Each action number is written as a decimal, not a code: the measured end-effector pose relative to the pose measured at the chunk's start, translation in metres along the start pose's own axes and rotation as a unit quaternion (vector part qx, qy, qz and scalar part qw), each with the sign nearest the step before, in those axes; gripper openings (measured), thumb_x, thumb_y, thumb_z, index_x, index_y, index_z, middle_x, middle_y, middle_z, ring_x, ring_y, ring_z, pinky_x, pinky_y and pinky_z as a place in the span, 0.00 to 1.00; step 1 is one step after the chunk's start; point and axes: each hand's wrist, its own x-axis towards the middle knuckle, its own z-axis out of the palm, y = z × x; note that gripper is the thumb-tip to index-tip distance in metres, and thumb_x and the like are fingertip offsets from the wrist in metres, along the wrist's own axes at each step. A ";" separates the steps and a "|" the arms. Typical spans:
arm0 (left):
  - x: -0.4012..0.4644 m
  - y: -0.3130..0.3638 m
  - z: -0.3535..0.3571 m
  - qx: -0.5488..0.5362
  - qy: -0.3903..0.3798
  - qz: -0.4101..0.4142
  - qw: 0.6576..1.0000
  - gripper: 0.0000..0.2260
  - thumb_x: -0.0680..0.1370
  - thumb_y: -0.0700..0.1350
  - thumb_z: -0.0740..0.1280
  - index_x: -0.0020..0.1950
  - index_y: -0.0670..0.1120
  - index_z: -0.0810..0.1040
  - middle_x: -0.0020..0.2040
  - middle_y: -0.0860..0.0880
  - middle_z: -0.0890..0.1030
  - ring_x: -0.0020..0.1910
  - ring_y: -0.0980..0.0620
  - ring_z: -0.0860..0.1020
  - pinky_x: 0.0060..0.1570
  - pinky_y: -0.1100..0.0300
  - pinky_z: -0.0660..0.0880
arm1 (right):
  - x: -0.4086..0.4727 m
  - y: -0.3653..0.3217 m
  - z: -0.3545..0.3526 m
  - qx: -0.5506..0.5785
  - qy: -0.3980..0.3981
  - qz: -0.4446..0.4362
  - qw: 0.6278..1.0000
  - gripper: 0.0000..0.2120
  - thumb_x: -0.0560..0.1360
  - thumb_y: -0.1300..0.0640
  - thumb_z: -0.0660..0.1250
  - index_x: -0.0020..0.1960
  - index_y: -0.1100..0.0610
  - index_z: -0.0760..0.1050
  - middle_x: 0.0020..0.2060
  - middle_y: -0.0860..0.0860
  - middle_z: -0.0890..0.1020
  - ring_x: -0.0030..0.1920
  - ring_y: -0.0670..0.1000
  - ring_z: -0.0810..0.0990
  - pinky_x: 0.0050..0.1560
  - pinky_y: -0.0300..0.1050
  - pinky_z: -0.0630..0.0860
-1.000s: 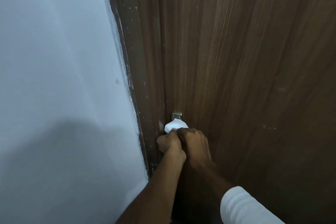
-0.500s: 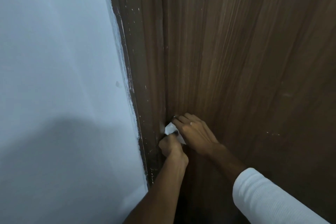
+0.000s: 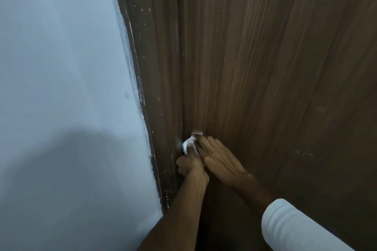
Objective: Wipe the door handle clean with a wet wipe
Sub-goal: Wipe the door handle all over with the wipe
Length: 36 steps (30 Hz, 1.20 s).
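Head view: dark wooden door (image 3: 265,67), pale wall (image 3: 61,67) beside it.
Left hand (image 3: 190,166): fist closed around white wet wipe (image 3: 186,144).
Right hand (image 3: 220,161): open, flat, fingers touching the wipe.
Door handle (image 3: 196,134): metal end just above both hands, wipe wrapped below it.

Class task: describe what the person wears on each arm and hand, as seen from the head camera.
The right arm wears a white ribbed sleeve, pushed up so that the wrist and forearm are bare. The left arm is bare as far as the frame shows. Neither the left hand nor the right hand has a glove, ring or watch in view.
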 end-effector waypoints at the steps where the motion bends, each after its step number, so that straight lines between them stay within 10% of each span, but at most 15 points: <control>1: 0.000 0.002 -0.001 0.018 0.009 0.000 1.000 0.23 0.81 0.55 0.69 0.59 0.35 0.81 0.44 0.42 0.83 0.42 0.42 0.82 0.43 0.52 0.80 | -0.002 -0.005 -0.010 0.031 0.016 0.070 0.997 0.15 0.79 0.51 0.59 0.64 0.47 0.75 0.57 0.40 0.81 0.57 0.40 0.78 0.55 0.35 0.74; 6: -0.001 0.004 -0.004 0.153 0.066 0.122 0.978 0.19 0.79 0.50 0.73 0.57 0.34 0.84 0.54 0.35 0.86 0.53 0.35 0.85 0.55 0.47 0.82 | -0.033 -0.026 0.000 0.209 0.049 0.241 0.947 0.11 0.79 0.57 0.65 0.57 0.59 0.80 0.49 0.53 0.84 0.45 0.50 0.84 0.45 0.36 0.74; 15: -0.048 0.036 0.006 0.316 0.096 0.424 0.843 0.14 0.84 0.49 0.66 0.58 0.39 0.84 0.52 0.39 0.87 0.50 0.40 0.86 0.49 0.48 0.82 | -0.043 -0.025 -0.005 0.266 0.039 0.354 0.896 0.15 0.75 0.61 0.66 0.60 0.49 0.79 0.50 0.47 0.86 0.50 0.50 0.84 0.52 0.46 0.78; 27: -0.022 0.019 -0.001 0.371 0.050 0.391 0.841 0.27 0.84 0.61 0.59 0.54 0.37 0.82 0.51 0.38 0.86 0.52 0.38 0.84 0.53 0.47 0.79 | -0.041 -0.026 -0.005 0.285 0.008 0.372 0.883 0.11 0.78 0.55 0.62 0.57 0.49 0.79 0.50 0.49 0.84 0.51 0.54 0.81 0.53 0.49 0.76; 36: -0.004 0.009 -0.008 0.230 0.043 0.203 0.951 0.17 0.84 0.45 0.64 0.64 0.32 0.79 0.62 0.34 0.83 0.59 0.36 0.83 0.57 0.48 0.79 | -0.043 -0.023 0.001 0.311 0.015 0.387 0.868 0.09 0.75 0.61 0.68 0.50 0.48 0.80 0.44 0.44 0.84 0.48 0.49 0.80 0.48 0.38 0.68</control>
